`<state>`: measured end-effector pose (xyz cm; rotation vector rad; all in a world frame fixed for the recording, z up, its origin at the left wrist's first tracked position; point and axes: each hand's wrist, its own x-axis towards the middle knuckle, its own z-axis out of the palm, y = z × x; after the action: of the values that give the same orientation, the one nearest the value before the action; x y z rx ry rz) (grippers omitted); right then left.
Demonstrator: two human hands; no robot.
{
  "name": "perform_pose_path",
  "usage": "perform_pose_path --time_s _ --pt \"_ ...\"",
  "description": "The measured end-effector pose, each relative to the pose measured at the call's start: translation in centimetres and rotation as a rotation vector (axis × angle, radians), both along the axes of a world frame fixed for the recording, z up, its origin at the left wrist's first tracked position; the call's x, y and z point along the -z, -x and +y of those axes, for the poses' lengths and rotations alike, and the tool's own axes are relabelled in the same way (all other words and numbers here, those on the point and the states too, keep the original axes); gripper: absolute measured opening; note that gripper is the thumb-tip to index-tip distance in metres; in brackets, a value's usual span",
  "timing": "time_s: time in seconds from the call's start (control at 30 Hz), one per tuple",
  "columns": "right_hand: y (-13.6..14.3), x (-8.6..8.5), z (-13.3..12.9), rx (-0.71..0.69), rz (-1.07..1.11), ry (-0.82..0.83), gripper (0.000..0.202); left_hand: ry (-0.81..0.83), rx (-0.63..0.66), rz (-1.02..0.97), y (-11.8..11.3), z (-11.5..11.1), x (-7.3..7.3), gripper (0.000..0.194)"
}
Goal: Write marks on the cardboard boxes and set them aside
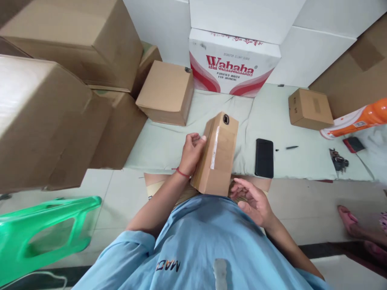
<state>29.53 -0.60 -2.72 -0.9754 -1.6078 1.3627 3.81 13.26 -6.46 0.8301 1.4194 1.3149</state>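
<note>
**Narrow cardboard box, at the lap, between two hands**

Box point(225, 147): brown, tilted, near end against the blue shirt point(193, 241), far end towards the pale cloth point(165, 147).

Left hand point(193, 153): at the box's left side, fingers loosely curled, thumb touching; cannot tell whether it bears weight.

Right hand point(252, 201): released, fingers spread, just beside the box's lower right corner; no hold visible.

Risks, as judged: with one hand loosely placed, the box could roll or slip sideways off the lap to the floor point(105, 201). A push forward could send it across the cloth into the phone point(264, 158), which lies close to the front edge and could itself be knocked off.

Hidden or unclear: underside of the box, and what supports it; left palm; print on the white label point(215, 148), too small to read; nature of the dark oval mark point(226, 119). Slim grey item point(292, 147) beyond the phone: not identifiable. Orange bottle point(356, 121) and green stool point(12, 233): cut off by the frame.
</note>
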Motion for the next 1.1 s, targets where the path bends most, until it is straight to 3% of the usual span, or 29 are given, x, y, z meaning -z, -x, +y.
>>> perform_pose_path --time_s 0.07,0.13,0.2,0.23,0.33,0.43,0.5,0.63,0.67,0.73,0.83,0.9,0.97,1.03,1.1 --pt "-1.8 -0.4 1.0 0.129 -0.175 -0.115 0.035 -0.031 -0.018 0.134 -0.1 -1.5 -0.3 0.074" --pt "-5.1 -1.0 3.0 0.374 -0.411 -0.2 0.017 -0.178 0.017 0.348 0.3 -3.0 -1.5 0.071" --pt "-9.0 -1.4 6.0 0.674 -0.649 -0.207 0.023 -0.439 0.141 0.584 0.8 -4.2 -3.4 0.056" --pt "-11.0 -1.5 7.8 0.757 -0.795 -0.214 0.027 -0.58 0.226 0.675 0.9 -4.6 -4.3 0.05" --pt "-15.5 -1.1 13.2 0.708 -1.28 -0.121 0.045 -0.837 0.505 0.81 0.9 -5.2 -6.6 0.041" --pt "-17.1 -0.4 17.3 0.465 -1.623 0.094 0.061 -0.793 0.698 0.793 1.0 -5.2 -6.8 0.031" --pt "-17.1 -0.1 18.8 0.333 -1.741 0.128 0.058 -0.725 0.683 0.738 1.4 -5.2 -6.1 0.03" --pt "-16.7 -0.8 19.4 0.219 -1.8 0.09 0.034 -0.701 0.556 0.706 2.6 -6.1 -4.5 0.038" --pt "-16.8 -1.3 19.3 0.242 -1.774 0.092 0.023 -0.705 0.537 0.703 2.8 -6.4 -4.3 0.041" --pt "-16.8 -2.4 18.9 0.445 -1.543 0.068 0.008 -0.714 0.513 0.7 2.6 -6.8 -4.1 0.045" --pt "-15.7 -4.5 18.1 0.827 -0.984 -0.038 0.038 -0.736 0.504 0.702 1.7 -6.9 -4.0 0.043" --pt "-13.3 -5.8 17.6 0.911 -0.711 -0.106 0.038 -0.745 0.504 0.703 1.0 -6.6 -4.0 0.041" --pt "-9.5 -6.9 17.2 0.857 -0.442 -0.116 0.035 -0.745 0.501 0.704 0.5 -6.3 -4.0 0.04" --pt "-4.7 -7.8 17.2 0.652 -0.03 -0.064 0.025 -0.741 0.504 0.706 0.2 -6.1 -4.0 0.04" --pt "0.3 -8.2 17.8 0.471 0.06 -0.032 0.025 -0.743 0.511 0.706 0.0 -6.0 -4.0 0.041"
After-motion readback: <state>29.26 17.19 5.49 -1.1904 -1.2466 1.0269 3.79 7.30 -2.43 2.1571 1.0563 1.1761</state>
